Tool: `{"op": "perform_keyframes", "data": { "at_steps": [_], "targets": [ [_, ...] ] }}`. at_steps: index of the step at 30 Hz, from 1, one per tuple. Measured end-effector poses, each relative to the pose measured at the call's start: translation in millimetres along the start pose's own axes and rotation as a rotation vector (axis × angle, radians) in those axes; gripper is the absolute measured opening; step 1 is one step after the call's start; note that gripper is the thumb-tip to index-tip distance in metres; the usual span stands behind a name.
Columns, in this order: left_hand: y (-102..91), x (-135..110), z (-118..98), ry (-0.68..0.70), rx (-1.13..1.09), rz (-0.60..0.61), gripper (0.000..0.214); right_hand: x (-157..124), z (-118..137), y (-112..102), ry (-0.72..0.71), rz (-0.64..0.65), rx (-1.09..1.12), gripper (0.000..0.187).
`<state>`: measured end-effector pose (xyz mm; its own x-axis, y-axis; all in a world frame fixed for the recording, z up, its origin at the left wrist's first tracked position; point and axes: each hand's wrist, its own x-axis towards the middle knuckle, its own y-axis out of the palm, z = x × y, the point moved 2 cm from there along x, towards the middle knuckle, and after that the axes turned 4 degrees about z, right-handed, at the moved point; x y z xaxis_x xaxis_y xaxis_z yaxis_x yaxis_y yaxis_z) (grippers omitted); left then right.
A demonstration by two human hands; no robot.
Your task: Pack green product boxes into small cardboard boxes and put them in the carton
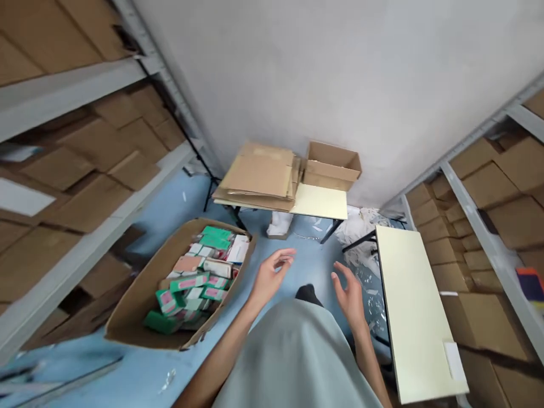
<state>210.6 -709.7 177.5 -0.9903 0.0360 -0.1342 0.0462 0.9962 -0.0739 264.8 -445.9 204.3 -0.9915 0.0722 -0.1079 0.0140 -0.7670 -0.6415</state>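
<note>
My left hand (271,275) hangs open in front of me, fingers loosely curled and apart, holding nothing. My right hand (349,292) is also open and empty, fingers spread, a little to the right. Both hover above the blue floor (178,195). To the left of my left hand a large cardboard box (140,300) lies on the floor, filled with several small green, white and pink packages (199,277).
Metal shelves (85,249) stacked with cardboard boxes line the left and right sides. A pale yellow table (414,306) stands at the right. Another table (321,202) against the white wall carries flattened cardboard (259,173) and an open box (331,164). Plastic wrap (361,226) lies between the tables.
</note>
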Motion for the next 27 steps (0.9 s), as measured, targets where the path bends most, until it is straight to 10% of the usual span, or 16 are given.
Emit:
{"op": "perform_keyframes", "data": {
  "at_steps": [12,20,27],
  "targets": [
    [-116.0,9.5,42.8,-0.226,-0.158,-0.757,0.042,192.1,149.0,136.0,-0.467,0.660,-0.015,0.039],
    [-115.7,15.5,37.9,-0.356,-0.279,-1.111,0.042,262.9,199.4,221.1,-0.685,1.099,-0.155,0.036],
    [-120.6,-11.6,58.4,-0.372,-0.460,-1.312,0.047,247.2,215.9,306.4,-0.844,1.295,-0.229,0.032]
  ]
}}
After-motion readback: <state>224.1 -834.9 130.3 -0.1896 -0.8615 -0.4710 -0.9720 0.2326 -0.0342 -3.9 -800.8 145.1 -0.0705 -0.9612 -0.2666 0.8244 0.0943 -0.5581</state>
